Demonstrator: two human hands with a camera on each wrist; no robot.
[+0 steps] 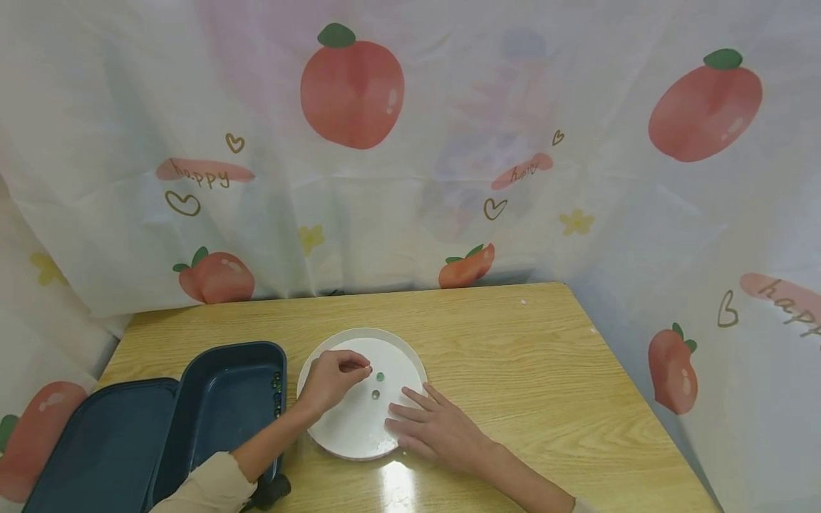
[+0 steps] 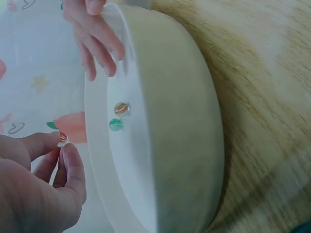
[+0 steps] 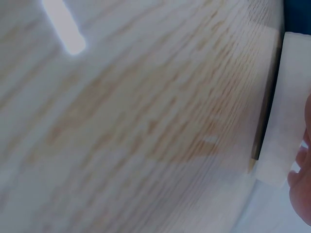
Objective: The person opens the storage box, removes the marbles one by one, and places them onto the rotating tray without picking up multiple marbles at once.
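Note:
Above a round white tray with a raised rim, my left hand pinches a small clear marble with red and white swirls between thumb and fingertips. Two more marbles lie on the tray floor: a green one and a clear one with brown stripes. My right hand has its fingers spread over the tray's right rim and holds nothing. Only part of that hand shows at the edge of the right wrist view, beside the tray's outer wall.
Left of the tray stands a dark blue rectangular container, with several small dark marbles along its right side. A flat dark blue piece lies left of it. A black object is near the left sleeve. A fruit-print curtain hangs behind the wooden table.

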